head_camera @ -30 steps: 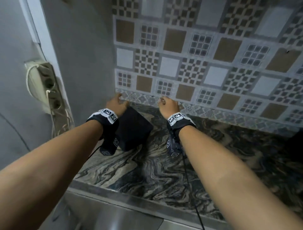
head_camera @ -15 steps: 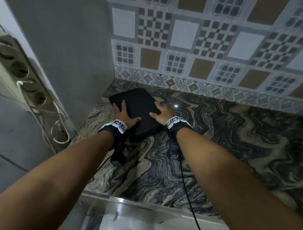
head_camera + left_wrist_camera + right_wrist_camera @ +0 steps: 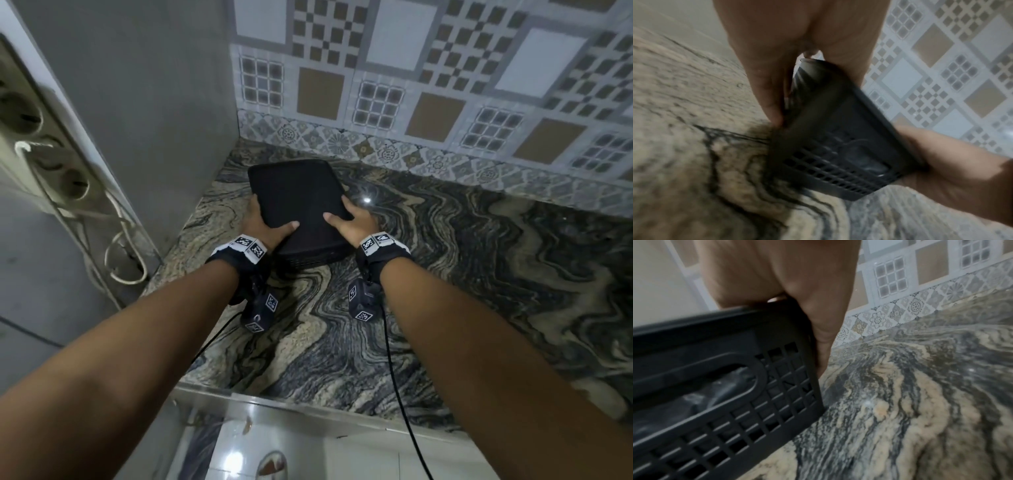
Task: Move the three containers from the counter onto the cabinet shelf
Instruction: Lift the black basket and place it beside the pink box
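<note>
One black container (image 3: pixel 298 202) with a flat lid and lattice sides sits in the back left corner of the marble counter (image 3: pixel 479 274). My left hand (image 3: pixel 263 226) grips its near left side, thumb on the lid. My right hand (image 3: pixel 349 222) grips the near right side the same way. The left wrist view shows the container (image 3: pixel 830 146) tilted between my left hand (image 3: pixel 777 65) and right hand (image 3: pixel 941 154). In the right wrist view my right hand (image 3: pixel 797 280) wraps the container (image 3: pixel 715 386) at its corner, fingers down the side. No other containers or shelf are in view.
A grey wall panel (image 3: pixel 154 102) bounds the counter on the left, the patterned tile backsplash (image 3: pixel 411 102) at the back. A white power strip (image 3: pixel 41 137) with looped cable (image 3: pixel 120 253) hangs further left. The counter's metal front edge (image 3: pixel 308 407) runs below my arms.
A second ago both hands reached past the container's far end by the backsplash. They have come back to its near end and now grip it; the container stands further from the wall.
</note>
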